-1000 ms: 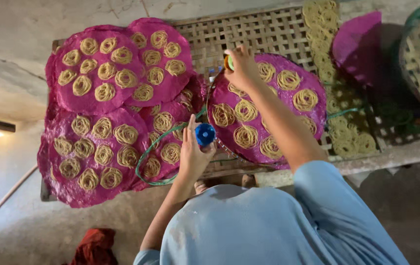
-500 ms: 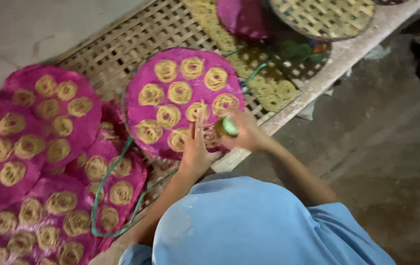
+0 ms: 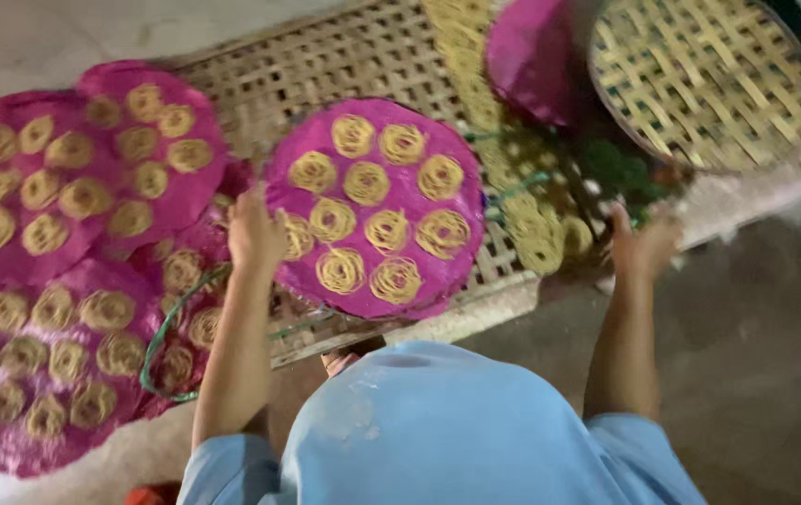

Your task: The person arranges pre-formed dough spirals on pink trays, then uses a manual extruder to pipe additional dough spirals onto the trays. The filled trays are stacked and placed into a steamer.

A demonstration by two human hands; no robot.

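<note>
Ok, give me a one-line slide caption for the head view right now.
Left hand on the edge of a pink tray of yellow noodle coils, right hand reaching toward a woven bamboo basket.

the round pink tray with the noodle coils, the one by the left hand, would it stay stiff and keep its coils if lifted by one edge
The round pink tray probably stays fairly stiff, since it lies flat with part overhanging the woven rack. It looks thin, so likely light. The coils sit loose on top and could slide if tilted. The left hand is at its edge.

Glossy magenta plastic-looking round tray [image 3: 374,208], pale stringy noodle coils [image 3: 388,230] matt on it, rough woven cane rack [image 3: 344,65], split-bamboo basket [image 3: 700,79], smooth light-blue cloth shirt [image 3: 438,430].
</note>
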